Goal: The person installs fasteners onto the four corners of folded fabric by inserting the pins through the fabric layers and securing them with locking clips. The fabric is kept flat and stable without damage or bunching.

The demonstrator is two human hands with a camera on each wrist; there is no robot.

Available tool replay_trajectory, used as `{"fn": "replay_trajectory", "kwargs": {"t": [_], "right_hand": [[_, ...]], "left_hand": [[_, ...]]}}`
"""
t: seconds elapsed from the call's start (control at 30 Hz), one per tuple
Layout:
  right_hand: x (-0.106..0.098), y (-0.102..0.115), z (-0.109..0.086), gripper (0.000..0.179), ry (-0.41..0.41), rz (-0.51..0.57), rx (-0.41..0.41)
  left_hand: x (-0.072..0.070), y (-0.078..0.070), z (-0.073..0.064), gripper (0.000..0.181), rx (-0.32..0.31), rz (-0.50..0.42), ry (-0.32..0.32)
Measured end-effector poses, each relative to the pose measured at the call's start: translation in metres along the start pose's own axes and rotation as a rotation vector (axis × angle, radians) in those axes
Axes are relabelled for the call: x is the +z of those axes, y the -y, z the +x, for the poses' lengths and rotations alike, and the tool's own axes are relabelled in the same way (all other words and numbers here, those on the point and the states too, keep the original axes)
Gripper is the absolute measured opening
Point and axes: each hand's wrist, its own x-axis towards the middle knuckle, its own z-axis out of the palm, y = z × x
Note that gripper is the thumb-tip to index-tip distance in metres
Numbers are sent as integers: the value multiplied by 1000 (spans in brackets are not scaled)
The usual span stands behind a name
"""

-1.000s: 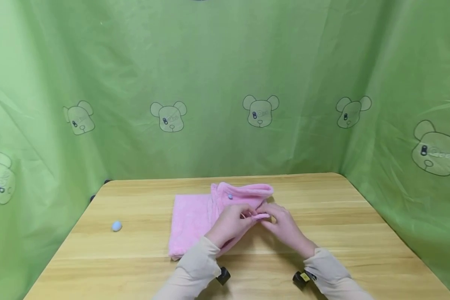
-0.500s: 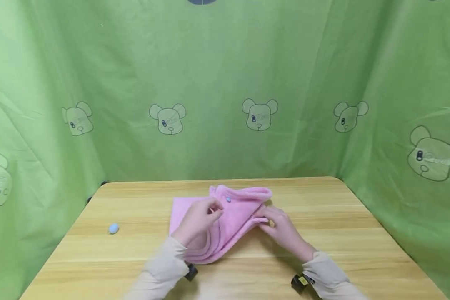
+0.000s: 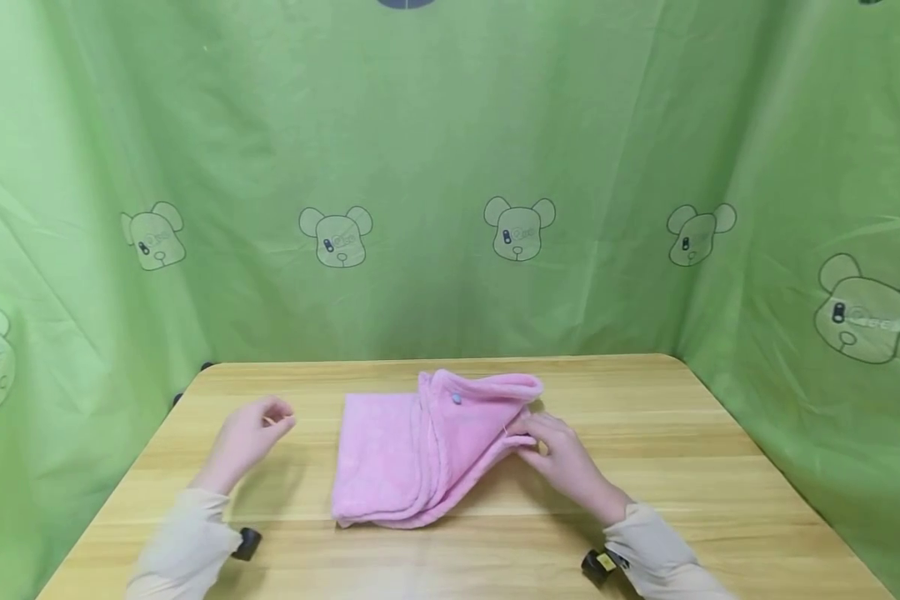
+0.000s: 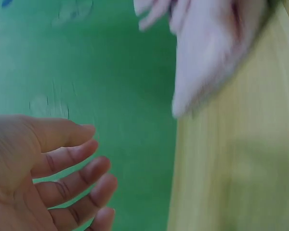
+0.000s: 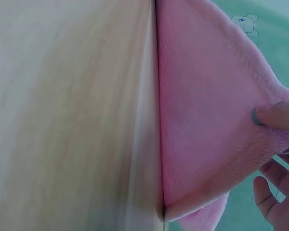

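A pink plush cloth, like a towel or small blanket, lies folded on the wooden table, its right part turned up at an angle. On that raised part sits a small blue round piece. My right hand pinches the cloth's right corner; in the right wrist view the thumb presses on a small blue-grey disc at the edge. My left hand hovers over the left side of the table, holding nothing, its fingers loosely bent and spread.
The table has rounded far corners. Green curtains printed with bear heads enclose it at the back and both sides. Black camera mounts are on both wrists.
My left hand has let go of the cloth corner and moved far left. The blue ball seen earlier on the left is now out of sight where that hand is. The right hand keeps its pinch.
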Motion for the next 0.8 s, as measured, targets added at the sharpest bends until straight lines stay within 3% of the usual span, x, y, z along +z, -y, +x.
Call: {"fn": "replay_trajectory", "kwargs": {"t": [0.2,0.33,0.47,0.8], "right_hand": [[0,-1,0,29,-12,0,-28],[-1,-1,0,28,-6,0,-21],[-1,-1,-1,29,-4,1,-19],[-1,-2,-2,31,7,16,-5]], "left_hand": [[-23,50,-13,26,-42,17,57],[-28,72,-20,30,-90,49,114],[-25,81,-22,28,-88,83,137],[-14,86,-19,24,-108,112,138]]}}
